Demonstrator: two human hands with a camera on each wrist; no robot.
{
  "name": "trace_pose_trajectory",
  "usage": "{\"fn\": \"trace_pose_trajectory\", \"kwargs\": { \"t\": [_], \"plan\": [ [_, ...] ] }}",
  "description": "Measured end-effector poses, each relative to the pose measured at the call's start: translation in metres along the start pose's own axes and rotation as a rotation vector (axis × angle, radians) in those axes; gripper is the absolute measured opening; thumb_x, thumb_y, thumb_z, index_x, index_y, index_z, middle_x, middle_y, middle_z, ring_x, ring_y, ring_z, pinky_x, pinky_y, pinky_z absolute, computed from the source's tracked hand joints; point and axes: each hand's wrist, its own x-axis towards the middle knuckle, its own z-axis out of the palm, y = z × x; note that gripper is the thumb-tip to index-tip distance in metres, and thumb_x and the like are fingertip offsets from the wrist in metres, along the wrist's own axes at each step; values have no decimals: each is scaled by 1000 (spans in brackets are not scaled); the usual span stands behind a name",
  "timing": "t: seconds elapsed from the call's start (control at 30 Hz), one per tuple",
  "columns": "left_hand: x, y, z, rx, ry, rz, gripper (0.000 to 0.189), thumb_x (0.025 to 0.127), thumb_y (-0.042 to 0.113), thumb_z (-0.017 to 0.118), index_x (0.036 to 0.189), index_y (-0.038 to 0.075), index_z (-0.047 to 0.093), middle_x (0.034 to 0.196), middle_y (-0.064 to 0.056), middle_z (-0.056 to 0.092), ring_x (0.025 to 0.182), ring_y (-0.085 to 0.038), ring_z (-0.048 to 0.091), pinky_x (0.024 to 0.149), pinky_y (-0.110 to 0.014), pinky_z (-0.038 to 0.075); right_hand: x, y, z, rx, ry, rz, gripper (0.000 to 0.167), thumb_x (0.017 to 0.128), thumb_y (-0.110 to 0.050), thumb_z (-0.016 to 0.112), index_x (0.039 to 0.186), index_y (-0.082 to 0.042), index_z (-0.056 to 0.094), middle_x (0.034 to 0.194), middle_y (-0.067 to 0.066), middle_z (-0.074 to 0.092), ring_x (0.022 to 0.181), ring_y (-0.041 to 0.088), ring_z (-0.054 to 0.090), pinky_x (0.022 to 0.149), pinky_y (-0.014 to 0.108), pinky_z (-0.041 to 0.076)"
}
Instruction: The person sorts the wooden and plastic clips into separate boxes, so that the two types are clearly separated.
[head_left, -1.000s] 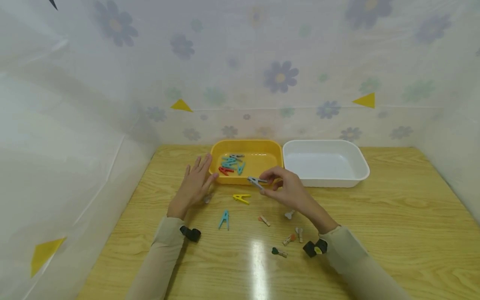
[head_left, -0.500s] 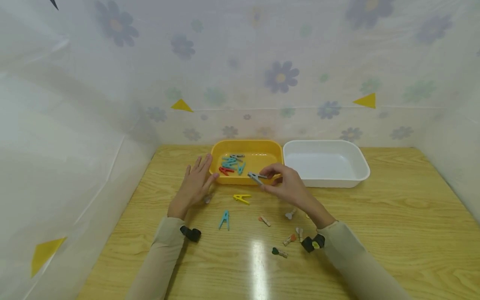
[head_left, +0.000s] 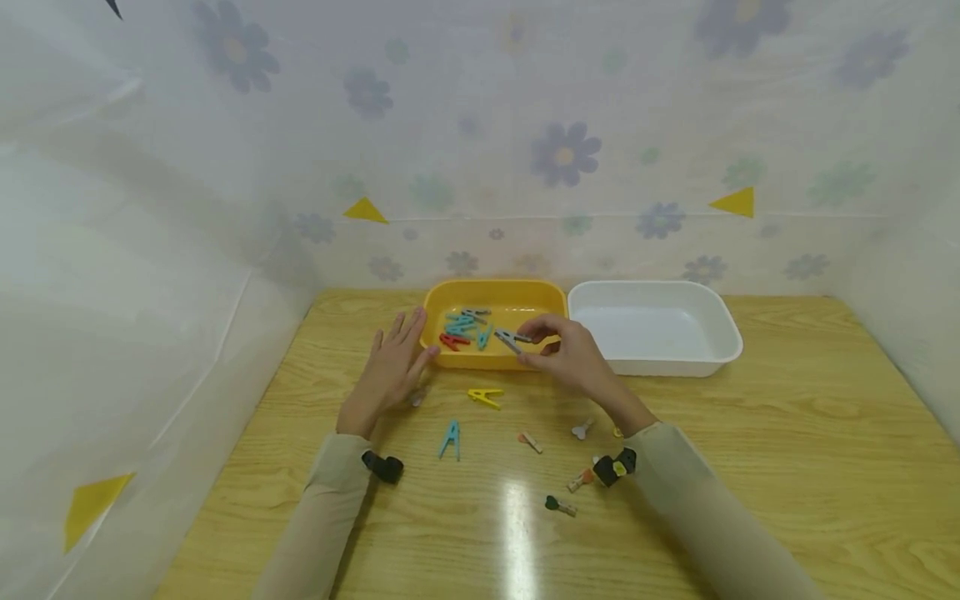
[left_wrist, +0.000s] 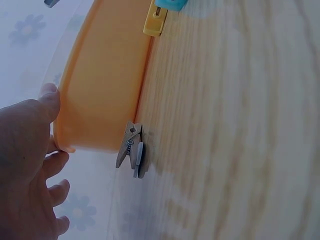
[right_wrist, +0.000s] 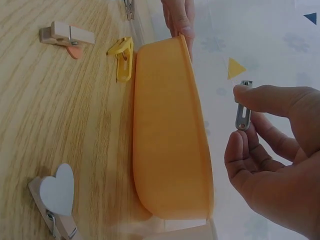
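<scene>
My right hand pinches a grey plastic clothespin between thumb and fingers, above the near right part of the yellow tray. My left hand rests at the tray's left end, fingers fairly straight, the thumb touching its rim. Inside the tray, on its left side, lie several plastic clothespins: light blue ones, a grey one and a red clothespin. On the table in front are a yellow clothespin and a light blue clothespin.
A white tray stands against the yellow one on the right. Several small wooden clothespins lie nearer, including a white-heart one, an orange-heart one and a green-heart one. A wooden clothespin lies beside the left hand. A flowered sheet hangs behind.
My right hand has moved away from me with the grey clothespin, from the yellow tray's near edge to over its inside. The left hand has stayed in place.
</scene>
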Motion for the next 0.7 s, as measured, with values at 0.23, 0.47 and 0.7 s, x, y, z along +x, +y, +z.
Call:
{"fn": "trace_pose_trajectory", "kwargs": {
  "t": [0.23, 0.47, 0.7],
  "plan": [
    [0, 0, 1, 11, -1, -4, 73, 111, 52, 32, 167, 11, 9, 172, -8, 10, 157, -36, 8, 119, -68, 6, 15, 6, 3, -4, 27, 21, 30, 90, -11, 81, 117, -2, 70, 116, 15, 69, 105, 31, 62, 86, 44, 58],
    [0, 0, 2, 11, 5, -2, 72, 111, 51, 32, 166, 10, 10, 172, -7, 11, 157, -37, 9, 119, -69, 6, 30, 12, 4, -16, 56, 70, 31, 90, -10, 80, 118, -1, 70, 115, 14, 68, 105, 30, 62, 89, 46, 57],
    [0, 0, 1, 11, 12, 1, 73, 111, 51, 33, 166, 10, 11, 172, -6, 10, 157, -36, 9, 119, -68, 7, 44, 18, 8, -50, 72, 110, 32, 91, -10, 80, 119, 0, 69, 117, 17, 67, 107, 32, 62, 91, 46, 56]
  ]
}}
